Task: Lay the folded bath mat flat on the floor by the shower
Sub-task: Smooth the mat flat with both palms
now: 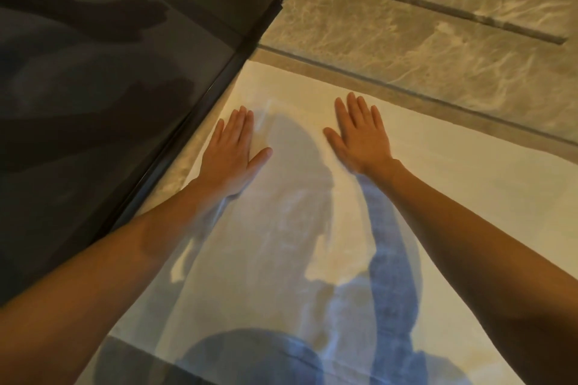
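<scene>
The white bath mat (453,184) lies spread out on the floor, its far edge running along the shower threshold (422,100). My left hand (233,151) rests palm down on the mat's left part, fingers straight and together, close to the dark glass panel. My right hand (359,134) presses flat on the mat near its far edge, fingers slightly spread. Neither hand holds anything. Shadows of my head and arms fall across the mat's middle.
A dark glass shower panel (109,87) with a black frame stands along the left, its bottom rail touching the mat's left side. Beyond the threshold is the marbled shower floor (406,31) with a long linear drain slot (438,0).
</scene>
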The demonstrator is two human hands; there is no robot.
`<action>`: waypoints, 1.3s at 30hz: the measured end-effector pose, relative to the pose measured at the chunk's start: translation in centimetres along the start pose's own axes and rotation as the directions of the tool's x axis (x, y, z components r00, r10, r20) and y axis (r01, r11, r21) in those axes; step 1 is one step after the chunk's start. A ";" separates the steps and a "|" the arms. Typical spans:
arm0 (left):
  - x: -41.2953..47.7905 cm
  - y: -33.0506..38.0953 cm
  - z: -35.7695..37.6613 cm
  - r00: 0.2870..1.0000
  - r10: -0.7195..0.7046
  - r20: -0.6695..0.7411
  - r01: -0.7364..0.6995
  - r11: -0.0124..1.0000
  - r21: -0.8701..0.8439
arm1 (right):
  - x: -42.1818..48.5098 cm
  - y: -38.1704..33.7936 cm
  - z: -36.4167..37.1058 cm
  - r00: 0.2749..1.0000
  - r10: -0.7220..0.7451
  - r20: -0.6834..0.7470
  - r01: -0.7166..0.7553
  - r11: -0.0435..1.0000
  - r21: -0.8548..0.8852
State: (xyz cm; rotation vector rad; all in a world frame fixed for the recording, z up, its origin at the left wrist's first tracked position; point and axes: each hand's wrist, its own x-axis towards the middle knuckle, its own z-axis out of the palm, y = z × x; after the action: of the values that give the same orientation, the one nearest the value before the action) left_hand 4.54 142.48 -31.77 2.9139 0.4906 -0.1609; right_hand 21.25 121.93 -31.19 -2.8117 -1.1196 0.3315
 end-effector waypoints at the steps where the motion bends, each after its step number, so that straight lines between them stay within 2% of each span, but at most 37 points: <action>1: -0.1 -0.2 -0.1 1.000 -0.008 0.000 0.008 1.000 0.001 | -0.2 0.7 -0.1 1.000 0.024 0.002 -0.024 1.000 -0.005; 4: -0.5 -0.3 -0.4 0.999 -0.040 0.006 0.040 0.999 0.004 | -0.4 1.5 -0.4 0.993 0.119 0.014 -0.119 0.993 0.001; 6: -1.6 -0.3 -0.5 0.999 -0.040 -0.005 0.040 0.999 -0.013 | -0.9 0.3 -0.6 0.993 0.116 -0.007 -0.116 0.993 0.000; 10: -5.8 -0.2 0.4 0.999 0.051 0.006 -0.051 0.999 -0.006 | -3.7 -5.7 0.5 0.990 -0.141 -0.025 0.141 0.990 -0.001; 13: -7.5 -0.5 0.9 0.997 0.066 0.027 -0.067 0.997 0.034 | -5.1 -9.3 2.0 0.976 -0.218 0.005 0.218 0.976 -0.028; 19: -7.8 -2.2 0.5 0.999 0.031 0.013 -0.032 0.997 0.074 | -6.8 -7.0 2.3 0.990 -0.138 -0.032 0.138 0.990 -0.011; 25: -8.3 -2.2 -0.1 1.000 -0.001 0.030 -0.001 0.997 0.075 | -8.6 -3.3 1.4 0.999 -0.015 0.037 0.016 0.999 -0.051; 27: -9.2 -1.8 -0.3 1.000 0.021 0.009 -0.021 0.997 0.069 | -8.6 -5.0 1.2 0.999 -0.051 0.000 0.051 0.998 -0.033; 30: -11.8 -0.6 0.1 0.996 0.087 0.016 -0.087 0.996 0.017 | -9.4 -9.6 1.5 0.982 -0.176 -0.071 0.178 0.983 0.034; 34: -15.0 -0.7 0.8 0.994 0.055 0.095 -0.061 0.997 0.053 | -11.2 -14.0 2.9 0.953 -0.302 0.022 0.302 0.953 -0.010; 36: -15.8 -1.8 0.8 0.992 0.059 0.108 -0.066 0.996 0.065 | -11.8 -13.4 3.4 0.950 -0.313 0.005 0.313 0.950 0.005; 39: -16.7 -3.6 0.6 0.993 -0.013 0.117 0.002 0.995 0.097 | -12.6 -10.3 3.4 0.981 -0.194 -0.023 0.194 0.981 0.001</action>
State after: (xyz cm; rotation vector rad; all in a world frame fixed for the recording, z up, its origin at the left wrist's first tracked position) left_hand -12.40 140.42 -30.66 2.9748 0.4876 -0.3644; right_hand 4.69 120.76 -30.68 -2.6663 -1.3726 0.2829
